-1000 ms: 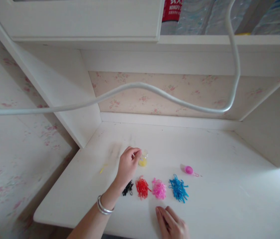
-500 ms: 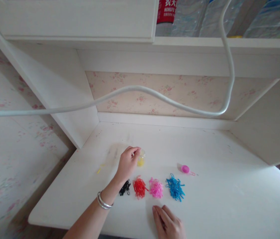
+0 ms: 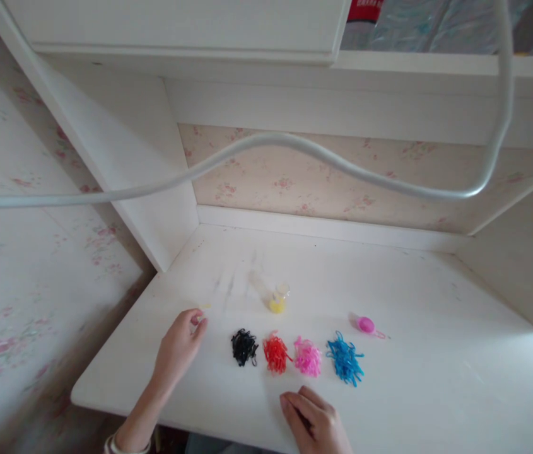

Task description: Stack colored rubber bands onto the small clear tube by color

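My left hand [image 3: 178, 347] is at the left of the white desk, thumb and forefinger pinched over a yellow rubber band that they largely cover. Just past the fingertips lies another thin yellow rubber band [image 3: 205, 306]. My right hand [image 3: 316, 419] rests near the front edge with its fingers curled closed; their inside is hidden. Between and beyond the hands lie piles of small rubber bands: black [image 3: 244, 347], red [image 3: 276, 353], pink [image 3: 308, 357] and blue [image 3: 344, 358]. Behind them stands a small clear container [image 3: 277, 302] with yellow contents.
A round pink object [image 3: 366, 325] with a loop lies right of the container. A thick white cable [image 3: 275, 140] crosses in front of the view. Above the desk [image 3: 412, 403] hangs a white cabinet [image 3: 176, 25]; bottles in plastic [image 3: 408, 25] sit on its shelf.
My left hand has let go of the clear container and moved left and nearer to the yellow bands. The container stays standing. My right hand remains closed in nearly the same place. The view has shifted slightly.
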A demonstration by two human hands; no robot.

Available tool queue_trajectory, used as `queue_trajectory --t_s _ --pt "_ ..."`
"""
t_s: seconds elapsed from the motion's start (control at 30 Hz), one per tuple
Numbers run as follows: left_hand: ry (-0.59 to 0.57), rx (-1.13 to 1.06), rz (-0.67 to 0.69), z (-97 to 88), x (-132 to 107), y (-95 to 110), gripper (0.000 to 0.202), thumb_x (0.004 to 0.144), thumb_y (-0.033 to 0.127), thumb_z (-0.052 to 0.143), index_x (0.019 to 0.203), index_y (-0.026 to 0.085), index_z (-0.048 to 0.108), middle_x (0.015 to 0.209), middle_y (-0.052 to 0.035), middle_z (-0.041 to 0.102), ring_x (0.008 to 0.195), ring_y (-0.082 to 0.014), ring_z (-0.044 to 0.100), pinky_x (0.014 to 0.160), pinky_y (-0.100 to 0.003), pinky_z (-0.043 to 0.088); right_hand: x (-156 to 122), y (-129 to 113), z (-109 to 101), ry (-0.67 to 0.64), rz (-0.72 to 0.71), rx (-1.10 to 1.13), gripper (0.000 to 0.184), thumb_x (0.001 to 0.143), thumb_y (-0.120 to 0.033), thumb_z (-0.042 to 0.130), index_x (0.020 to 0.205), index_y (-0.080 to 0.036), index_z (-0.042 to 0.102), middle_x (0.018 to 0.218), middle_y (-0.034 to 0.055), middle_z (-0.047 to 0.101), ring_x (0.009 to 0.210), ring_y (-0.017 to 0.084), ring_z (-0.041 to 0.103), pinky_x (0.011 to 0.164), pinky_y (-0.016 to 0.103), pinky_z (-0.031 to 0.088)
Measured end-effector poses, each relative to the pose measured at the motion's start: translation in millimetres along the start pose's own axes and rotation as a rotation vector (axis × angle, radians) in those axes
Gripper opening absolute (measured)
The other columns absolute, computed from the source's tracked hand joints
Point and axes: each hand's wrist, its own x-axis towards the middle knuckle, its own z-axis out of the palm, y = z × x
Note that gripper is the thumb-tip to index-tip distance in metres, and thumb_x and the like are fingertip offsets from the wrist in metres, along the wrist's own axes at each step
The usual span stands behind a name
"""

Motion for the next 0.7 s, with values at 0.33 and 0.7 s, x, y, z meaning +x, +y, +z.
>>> queue_trajectory --t_s 0.33,0.7 --pt "-0.010 0.163 -0.010 1.3 7.3 -20.4 0.025 0.086 0.038 0.040 0.089 0.022 0.060 0.092 -0.0054 0.066 0.084 -0.0201 0.063 0.076 -0.030 0.046 95.8 -85.8 25.7 -0.424 -0.130 -0.234 0.028 0.095 -0.032 0.040 0.095 -0.027 0.067 0.085 0.0002 0.066 0.077 0.013 0.062 0.066 0.020 0.040" --pt "0.021 -0.205 -0.214 -10.7 -28.1 -43.0 0.044 0.082 0.057 0.041 0.095 0.020 0.061 0.078 -0.0032 0.066 0.066 -0.0189 0.061 0.060 -0.029 0.047 184.2 -82.9 114.2 -0.396 -0.048 -0.606 0.022 0.091 -0.028 0.046 0.106 -0.024 0.061 0.102 0.0065 0.063 0.084 0.021 0.065 0.066 0.031 0.050"
